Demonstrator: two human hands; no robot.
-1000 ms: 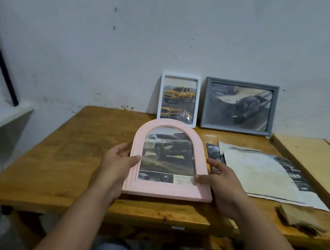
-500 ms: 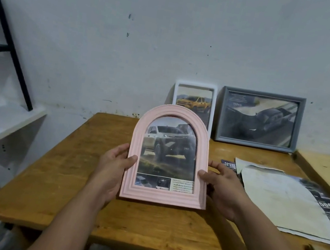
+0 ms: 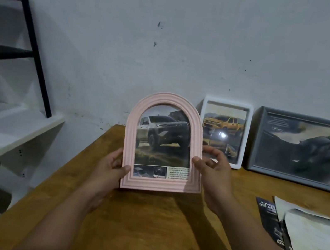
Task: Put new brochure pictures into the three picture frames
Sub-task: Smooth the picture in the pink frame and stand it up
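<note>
Arched pink ribbed frame (image 3: 165,144), glossy truck picture inside, upright between hands above wooden table (image 3: 142,230). Left hand (image 3: 108,172) grips lower left edge; right hand (image 3: 214,176) pinches right edge.

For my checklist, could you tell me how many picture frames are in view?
3: the pink arched frame held in both hands, the white frame and grey frame against the wall.

A wooden worktop (image 3: 142,230) stands against a pale wall (image 3: 176,28); a white shelf (image 3: 1,130) with black bars (image 3: 38,55) stands beside it.
</note>
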